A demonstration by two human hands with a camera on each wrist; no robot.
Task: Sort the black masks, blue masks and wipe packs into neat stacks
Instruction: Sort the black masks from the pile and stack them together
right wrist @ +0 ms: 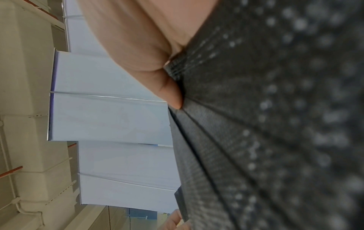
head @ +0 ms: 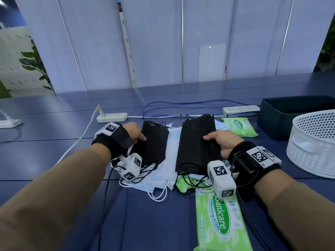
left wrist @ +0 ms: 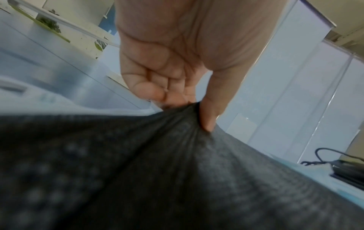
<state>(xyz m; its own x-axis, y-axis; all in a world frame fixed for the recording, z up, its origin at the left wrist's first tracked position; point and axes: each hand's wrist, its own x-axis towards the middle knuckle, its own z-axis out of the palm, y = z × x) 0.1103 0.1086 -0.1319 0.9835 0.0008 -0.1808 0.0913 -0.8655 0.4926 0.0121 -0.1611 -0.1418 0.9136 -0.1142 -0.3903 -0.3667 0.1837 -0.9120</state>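
My left hand (head: 135, 135) pinches the left edge of a black mask (head: 154, 142); in the left wrist view its thumb (left wrist: 211, 109) presses the black fabric (left wrist: 177, 171). My right hand (head: 220, 140) grips the right edge of a thicker stack of black masks (head: 196, 144), seen close up as dark pleated fabric (right wrist: 265, 124) in the right wrist view. Both lie on a heap of blue masks (head: 168, 160). One green wipe pack (head: 220, 225) lies near me, partly under the masks. A second wipe pack (head: 239, 126) lies at the back right.
The blue table (head: 54, 142) carries a white perforated basket (head: 315, 144) and a dark green bin (head: 282, 116) at the right. Two white power strips (head: 111, 117) (head: 241, 109) with cables lie behind the masks. White panels stand at the back.
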